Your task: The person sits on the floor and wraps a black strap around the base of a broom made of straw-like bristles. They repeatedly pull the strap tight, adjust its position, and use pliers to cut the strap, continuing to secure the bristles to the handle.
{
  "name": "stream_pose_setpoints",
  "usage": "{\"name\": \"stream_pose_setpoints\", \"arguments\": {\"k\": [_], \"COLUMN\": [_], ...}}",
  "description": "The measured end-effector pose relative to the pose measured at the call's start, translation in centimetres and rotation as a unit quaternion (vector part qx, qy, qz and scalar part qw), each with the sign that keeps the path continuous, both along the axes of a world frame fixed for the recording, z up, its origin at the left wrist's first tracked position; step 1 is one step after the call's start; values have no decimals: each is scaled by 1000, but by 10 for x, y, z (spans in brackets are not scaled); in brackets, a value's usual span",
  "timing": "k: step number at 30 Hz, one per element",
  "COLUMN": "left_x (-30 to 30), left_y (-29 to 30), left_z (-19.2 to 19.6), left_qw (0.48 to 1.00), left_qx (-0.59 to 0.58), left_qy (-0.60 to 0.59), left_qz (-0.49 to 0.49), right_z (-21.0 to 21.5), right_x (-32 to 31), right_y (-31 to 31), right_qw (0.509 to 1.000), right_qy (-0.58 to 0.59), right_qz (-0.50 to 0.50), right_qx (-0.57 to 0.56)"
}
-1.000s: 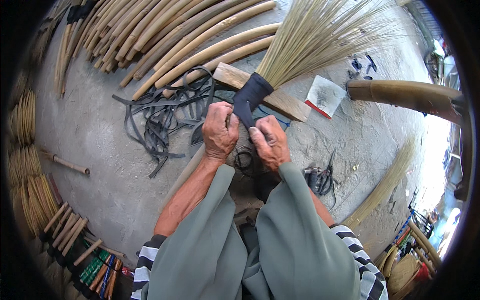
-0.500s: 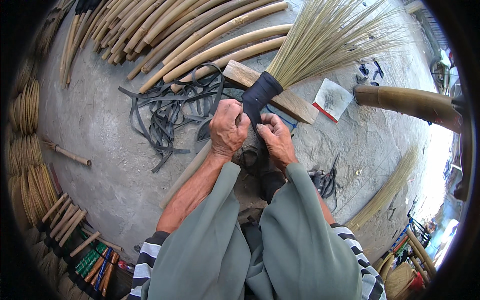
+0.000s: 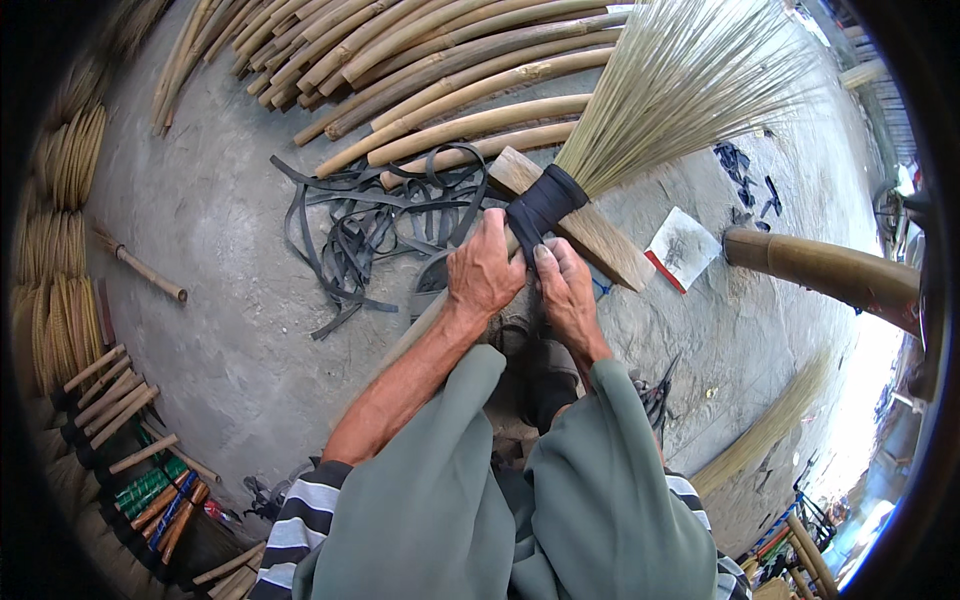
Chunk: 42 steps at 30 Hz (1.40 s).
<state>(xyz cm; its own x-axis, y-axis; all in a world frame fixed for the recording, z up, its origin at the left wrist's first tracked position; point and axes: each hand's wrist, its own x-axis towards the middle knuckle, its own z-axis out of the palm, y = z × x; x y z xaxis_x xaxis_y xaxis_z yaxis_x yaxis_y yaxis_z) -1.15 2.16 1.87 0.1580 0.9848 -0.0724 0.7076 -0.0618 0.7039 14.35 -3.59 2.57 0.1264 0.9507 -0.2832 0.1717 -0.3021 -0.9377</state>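
A grass broom (image 3: 665, 100) lies slanted in front of me, its straw bristles fanned to the upper right. A black rubber strip (image 3: 547, 200) is wound round its neck. My left hand (image 3: 484, 268) is closed round the broom's pale handle (image 3: 405, 345) just below the winding; that hand and forearm partly hide the handle. My right hand (image 3: 568, 288) is closed on the strip's end, thumb on top, right beside the winding. Beneath the neck sits a squared wooden block (image 3: 622, 258).
Loose black rubber strips (image 3: 375, 230) lie left of my hands. Bamboo poles (image 3: 460, 95) are piled beyond. To the right are scissors (image 3: 658, 395), a sheet with a red edge (image 3: 685, 248), a thick bamboo post (image 3: 810, 270) and a straw bundle (image 3: 770, 430). Brooms and handles line the left side.
The scene has shifted rightward in view. My left hand has gone from fingering the strip to gripping the handle below the winding. My right hand has drawn the strip closer round the neck.
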Motion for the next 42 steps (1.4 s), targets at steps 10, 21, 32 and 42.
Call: {"name": "stream_pose_setpoints", "arguments": {"k": [10, 21, 32, 42], "left_x": [0, 6, -6, -5], "left_y": [-9, -5, 12, -5], "left_z": [-6, -9, -8, -14], "left_qw": [995, 995, 1000, 997], "left_qx": [-55, -65, -26, -31], "left_qy": [-79, 39, -1, 10], "left_qz": [-28, -68, -14, -68], "right_z": [7, 40, -1, 27], "right_x": [3, 4, 5, 4], "right_y": [-21, -50, -19, -45], "right_qw": [972, 924, 996, 988], "right_qy": [-165, 329, -90, 104], "right_qz": [-2, -112, 7, -29], "right_qx": [167, -162, 4, -107]}}
